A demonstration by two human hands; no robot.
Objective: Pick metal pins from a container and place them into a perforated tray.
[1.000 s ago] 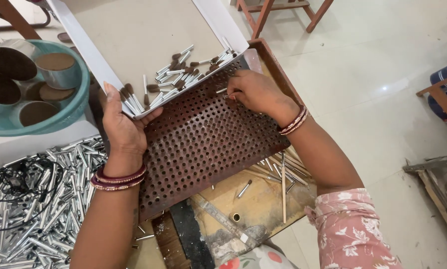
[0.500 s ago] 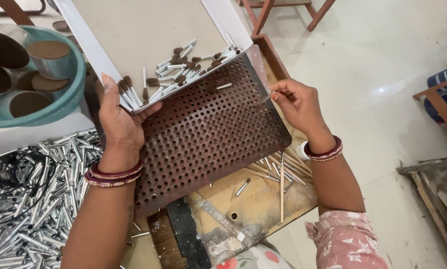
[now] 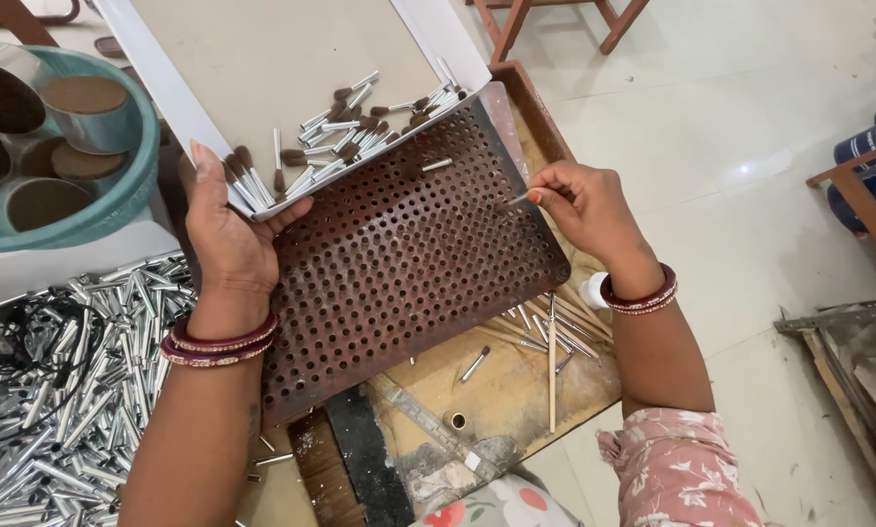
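My left hand (image 3: 225, 234) grips the near corner of a white shallow tray (image 3: 262, 49) that holds several small silver tubes with brown tips (image 3: 350, 122). The tray's lower edge rests on a rusty brown perforated metal plate (image 3: 399, 263). My right hand (image 3: 584, 210) is at the plate's right edge, pinching one thin silver tube (image 3: 519, 199) between fingertips, its tip pointing at the holes. One loose tube (image 3: 437, 164) lies on the plate near the tray.
A heap of silver metal tubes (image 3: 57, 390) lies at left with black wire. A teal bowl (image 3: 116, 205) holds round tins. Thin wooden sticks (image 3: 552, 342) lie on the worn wooden board (image 3: 496, 400) under the plate. Wooden furniture stands on the white floor at right.
My right hand has moved from the tray's edge to the right side of the plate, carrying one tube. The left hand keeps its grip on the tray.
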